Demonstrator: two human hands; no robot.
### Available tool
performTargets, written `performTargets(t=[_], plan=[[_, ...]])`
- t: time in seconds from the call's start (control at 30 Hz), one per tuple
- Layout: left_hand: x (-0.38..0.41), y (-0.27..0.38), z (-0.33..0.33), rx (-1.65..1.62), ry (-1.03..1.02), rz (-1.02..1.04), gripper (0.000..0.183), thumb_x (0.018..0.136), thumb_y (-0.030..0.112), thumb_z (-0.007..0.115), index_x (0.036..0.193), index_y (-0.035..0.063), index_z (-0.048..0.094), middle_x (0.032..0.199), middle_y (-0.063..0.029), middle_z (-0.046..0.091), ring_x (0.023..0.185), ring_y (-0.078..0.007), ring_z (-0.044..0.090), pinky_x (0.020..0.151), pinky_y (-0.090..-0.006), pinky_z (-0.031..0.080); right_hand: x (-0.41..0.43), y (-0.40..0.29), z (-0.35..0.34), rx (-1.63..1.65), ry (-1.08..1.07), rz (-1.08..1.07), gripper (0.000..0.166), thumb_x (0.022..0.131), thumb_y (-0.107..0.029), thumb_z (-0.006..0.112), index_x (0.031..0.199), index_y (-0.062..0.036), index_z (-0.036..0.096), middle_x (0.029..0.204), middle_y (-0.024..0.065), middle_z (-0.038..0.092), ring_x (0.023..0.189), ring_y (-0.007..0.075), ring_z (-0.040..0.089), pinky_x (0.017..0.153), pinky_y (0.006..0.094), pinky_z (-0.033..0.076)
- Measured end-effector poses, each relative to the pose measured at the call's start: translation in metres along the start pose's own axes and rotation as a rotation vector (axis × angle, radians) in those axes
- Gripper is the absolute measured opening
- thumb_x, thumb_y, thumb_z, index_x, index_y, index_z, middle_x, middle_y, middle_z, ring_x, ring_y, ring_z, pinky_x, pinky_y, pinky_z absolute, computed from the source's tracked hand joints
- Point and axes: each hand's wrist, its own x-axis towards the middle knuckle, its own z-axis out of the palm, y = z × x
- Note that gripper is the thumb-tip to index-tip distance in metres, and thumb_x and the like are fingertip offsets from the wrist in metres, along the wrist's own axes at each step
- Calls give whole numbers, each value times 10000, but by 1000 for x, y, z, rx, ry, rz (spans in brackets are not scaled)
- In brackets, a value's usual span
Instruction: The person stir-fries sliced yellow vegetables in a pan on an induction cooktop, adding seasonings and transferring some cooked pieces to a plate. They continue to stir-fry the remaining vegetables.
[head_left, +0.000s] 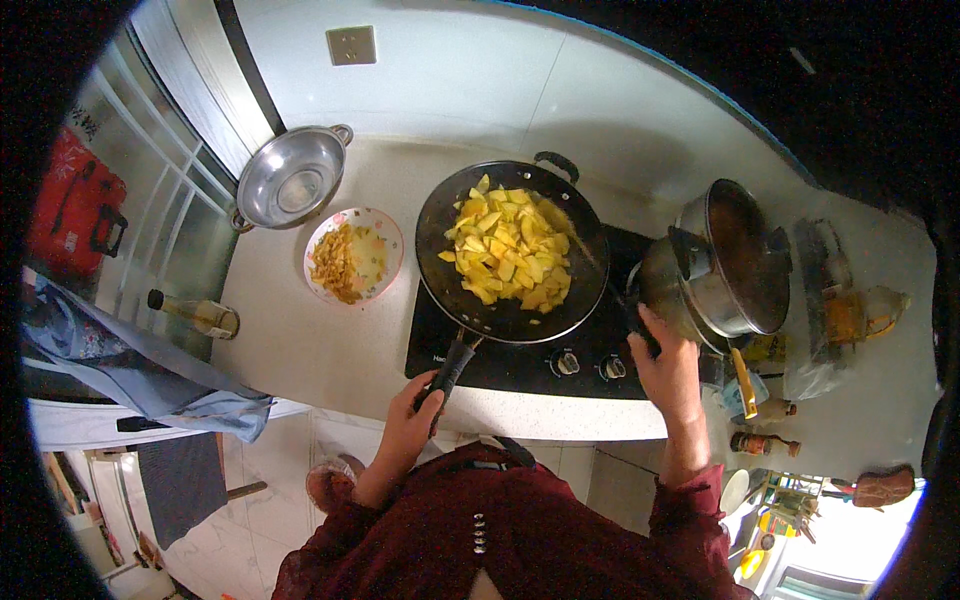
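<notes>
A dark wok (439, 277) sits over the black gas hob (525, 367), holding a heap of yellow vegetable slices (514, 247), some edged in green. My left hand (417, 412) is closed around the wok's long black handle (453, 367). In my right hand (666, 364) is the black handle of a cooking spatula (587, 246). Its shaft crosses the wok's right rim, and its head lies against the slices, partly hidden. Left of the wok, a floral plate (373, 259) bears cooked brownish-yellow strips (335, 262) and a little liquid.
A steel two-handled basin (296, 180) stands at the back left, with a glass bottle (202, 315) nearer me. Right of the hob are steel pots (724, 255), a yellow-handled utensil (744, 384), an oil bottle (862, 315) and small seasoning bottles (763, 444). A blue cloth (142, 360) hangs at left.
</notes>
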Motion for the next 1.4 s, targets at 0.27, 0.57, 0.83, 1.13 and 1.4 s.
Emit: performTargets(t=[0.27,0.57,0.83,1.13,1.4], plan=[[2,1,2,-35,-11,15,362,892,241,547,1215,79,519,735,3,533,562,-60,455,470,-220,364,33,28,48,202,-38,92,340,785,-150,643,1081,15,611,912,243,632,835,349,642,705,364,508],[4,-2,0,-11,-27,33,391,889,272,557,1222,73,510,757,0,539,576,-68,457,480,-215,361,62,12,61,141,-130,-100,386,768,-150,639,1135,-40,589,923,214,633,834,352,625,708,380,515],[3,0,1,-3,7,3,329,889,208,541,1180,53,536,738,0,536,582,-64,459,494,-220,369,46,-11,-16,-183,-317,-379,388,729,-114,617,1112,-176,617,821,84,537,675,299,590,573,401,490],[1,3,2,0,17,-16,347,888,222,538,1190,50,532,767,-7,556,604,-63,486,486,-208,373,17,-15,-106,-433,-205,-324,403,661,-83,657,1052,-179,652,827,55,571,680,274,594,605,387,487],[-1,16,7,-29,0,-10,302,897,169,525,1175,50,545,714,9,516,534,-59,432,473,-212,357,9,-8,-63,-344,-320,-167,377,704,-160,637,1080,-142,637,882,107,624,760,305,619,665,413,497]])
